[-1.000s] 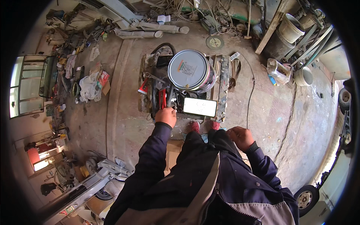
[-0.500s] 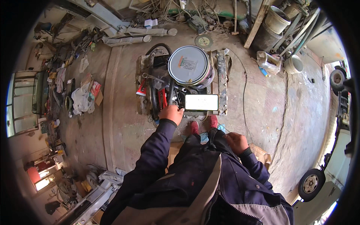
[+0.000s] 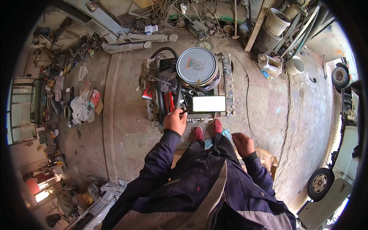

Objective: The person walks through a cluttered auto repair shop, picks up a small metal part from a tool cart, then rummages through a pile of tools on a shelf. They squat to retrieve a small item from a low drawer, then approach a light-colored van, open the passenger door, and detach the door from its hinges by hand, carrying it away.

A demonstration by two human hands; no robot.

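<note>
My left hand (image 3: 174, 121) is at the near edge of a battered metal cart (image 3: 229, 80), fingers closed on something I cannot make out. Just beyond it are red-handled tools (image 3: 168, 102) and black hoses (image 3: 158, 100). A lit phone (image 3: 209, 103) lies to its right. Behind these stand a lidded metal drum (image 3: 197, 65) and, leftward, a steel wrench (image 3: 158, 79) beside a red tube (image 3: 147, 92). My right hand (image 3: 243, 145) hangs beside my right thigh, below the cart, fingers curled; whether they hold anything is hidden.
Cluttered parts and bags (image 3: 80, 109) line the left. Metal pipes (image 3: 142, 41) and tangled hoses (image 3: 203, 13) lie at the back. Buckets (image 3: 295, 65) and leaning planks (image 3: 257, 25) are back right. A cable (image 3: 248, 99) crosses the floor. A vehicle wheel (image 3: 320, 184) is at lower right.
The view has shifted. My left hand stays at the cart's near edge, its fingers slightly repositioned among the parts. My right hand stays low by my thigh, still curled.
</note>
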